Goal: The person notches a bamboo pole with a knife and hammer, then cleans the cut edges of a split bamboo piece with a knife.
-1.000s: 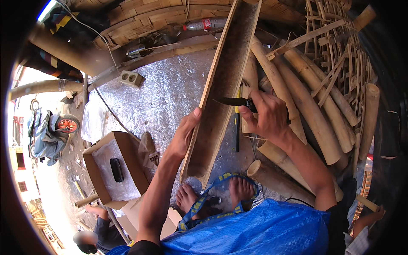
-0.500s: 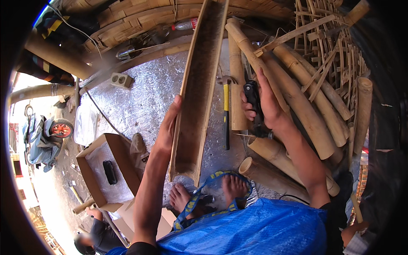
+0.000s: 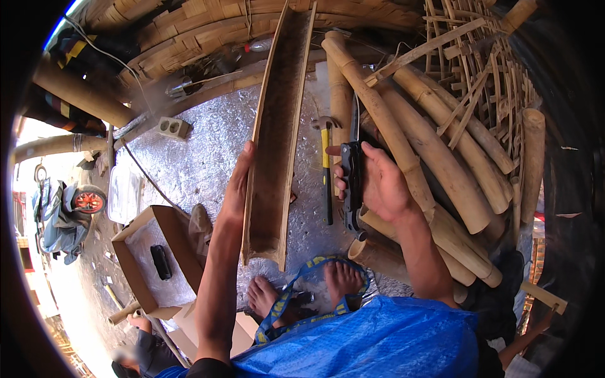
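Observation:
A long split bamboo half [image 3: 272, 138] stands nearly upright in front of me, its hollow side facing me. My left hand [image 3: 237, 186] grips its left edge near the lower end; most of those fingers are hidden behind it. To the right, my right hand [image 3: 383, 186] is closed around the black handle of a folding knife [image 3: 353, 179]. The narrow blade points up and away from me, apart from the bamboo half. Between the two lies a claw hammer [image 3: 326, 173] with a yellow and black handle, on the silvery floor sheet [image 3: 208, 151].
Several bamboo poles [image 3: 435, 151] are heaped at the right beside a bamboo lattice [image 3: 504, 82]. At left sit an open cardboard box [image 3: 165, 252] with a black object inside and a socket block [image 3: 173, 128]. Another person [image 3: 148, 346] is at lower left; another's hand [image 3: 554, 309] shows at lower right.
My right hand has moved left and turned, bringing the knife closer to the bamboo half and showing more of its handle. The bamboo half has shifted slightly left in the view.

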`<state>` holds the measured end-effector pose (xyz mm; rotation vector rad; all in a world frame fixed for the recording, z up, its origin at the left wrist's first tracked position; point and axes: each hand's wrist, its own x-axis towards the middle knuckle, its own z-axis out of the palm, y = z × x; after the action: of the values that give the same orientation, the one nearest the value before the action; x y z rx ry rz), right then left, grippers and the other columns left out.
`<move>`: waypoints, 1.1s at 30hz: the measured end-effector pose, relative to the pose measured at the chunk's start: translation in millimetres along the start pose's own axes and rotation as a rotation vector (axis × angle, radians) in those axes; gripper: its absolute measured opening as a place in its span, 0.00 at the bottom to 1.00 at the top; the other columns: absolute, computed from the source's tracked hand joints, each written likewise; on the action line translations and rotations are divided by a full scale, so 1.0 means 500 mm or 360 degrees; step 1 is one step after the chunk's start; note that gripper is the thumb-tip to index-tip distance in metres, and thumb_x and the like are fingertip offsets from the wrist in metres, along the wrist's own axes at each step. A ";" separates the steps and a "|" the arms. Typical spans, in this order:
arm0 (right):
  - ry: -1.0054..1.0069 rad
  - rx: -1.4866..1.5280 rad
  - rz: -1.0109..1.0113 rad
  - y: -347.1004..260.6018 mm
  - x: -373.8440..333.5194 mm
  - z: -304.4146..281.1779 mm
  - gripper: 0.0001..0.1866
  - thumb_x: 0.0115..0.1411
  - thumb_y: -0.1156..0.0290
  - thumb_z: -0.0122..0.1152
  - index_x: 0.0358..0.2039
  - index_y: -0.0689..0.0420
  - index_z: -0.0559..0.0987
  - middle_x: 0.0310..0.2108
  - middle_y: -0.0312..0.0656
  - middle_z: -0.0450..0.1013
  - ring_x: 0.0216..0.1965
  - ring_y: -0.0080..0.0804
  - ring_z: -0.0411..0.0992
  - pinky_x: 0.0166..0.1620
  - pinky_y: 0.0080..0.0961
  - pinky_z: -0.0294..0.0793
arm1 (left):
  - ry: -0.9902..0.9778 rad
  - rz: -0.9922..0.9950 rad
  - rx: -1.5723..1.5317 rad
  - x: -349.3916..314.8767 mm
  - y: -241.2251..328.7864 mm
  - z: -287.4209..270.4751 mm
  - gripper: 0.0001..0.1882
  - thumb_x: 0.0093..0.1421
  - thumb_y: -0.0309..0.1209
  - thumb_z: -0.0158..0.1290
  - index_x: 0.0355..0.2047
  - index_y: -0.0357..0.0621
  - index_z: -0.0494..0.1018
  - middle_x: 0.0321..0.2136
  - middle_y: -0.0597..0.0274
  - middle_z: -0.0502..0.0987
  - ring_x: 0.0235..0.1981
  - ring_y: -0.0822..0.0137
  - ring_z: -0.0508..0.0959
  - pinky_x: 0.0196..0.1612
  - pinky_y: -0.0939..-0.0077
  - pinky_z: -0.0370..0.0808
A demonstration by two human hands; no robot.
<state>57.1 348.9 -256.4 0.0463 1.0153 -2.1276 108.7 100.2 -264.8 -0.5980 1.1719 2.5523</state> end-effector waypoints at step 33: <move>0.0214 -0.0332 -0.0256 0.053 -0.027 0.020 0.17 0.69 0.53 0.58 0.37 0.54 0.70 0.18 0.34 0.69 0.20 0.20 0.70 0.24 0.20 0.68 | -0.0098 -0.0274 0.0021 0.039 -0.033 0.070 0.38 0.64 0.66 0.45 0.51 0.41 0.74 0.33 0.54 0.81 0.24 0.62 0.80 0.28 0.68 0.80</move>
<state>86.7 340.2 -262.4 0.0060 1.3563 -2.1730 89.5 138.8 -264.3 -0.5860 1.0674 2.3991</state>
